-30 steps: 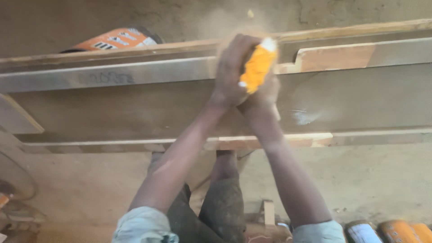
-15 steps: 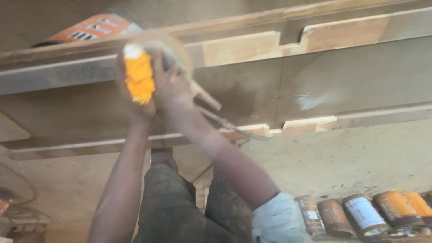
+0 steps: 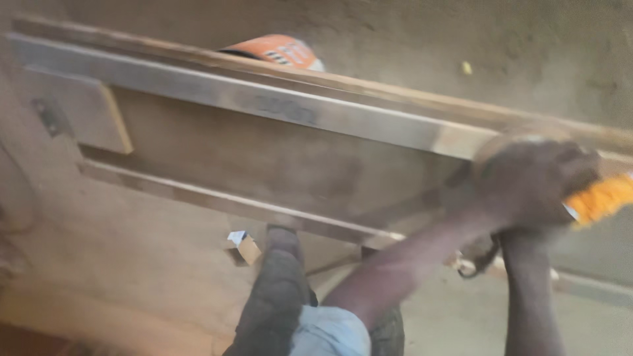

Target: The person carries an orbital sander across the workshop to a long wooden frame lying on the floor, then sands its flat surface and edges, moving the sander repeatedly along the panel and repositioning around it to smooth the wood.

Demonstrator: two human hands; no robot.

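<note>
orange tool (image 3: 601,199) clamped under both hands, left hand (image 3: 527,181) stacked close over the right hand (image 3: 560,217), pressed together onto the wooden panel (image 3: 264,158) at its far right stretch. blurred, so finger placement hard to tell. pale rail (image 3: 277,109) running leftward from the knuckles; orange object (image 3: 277,49) beyond the panel, well up and left of the hands; small cardboard scrap (image 3: 242,245) on the dusty floor (image 3: 119,264) down left, near the knee. likely risks: tool skating off the raised rail edge, knuckles scraped on wood, panel shifting under the push.
</note>
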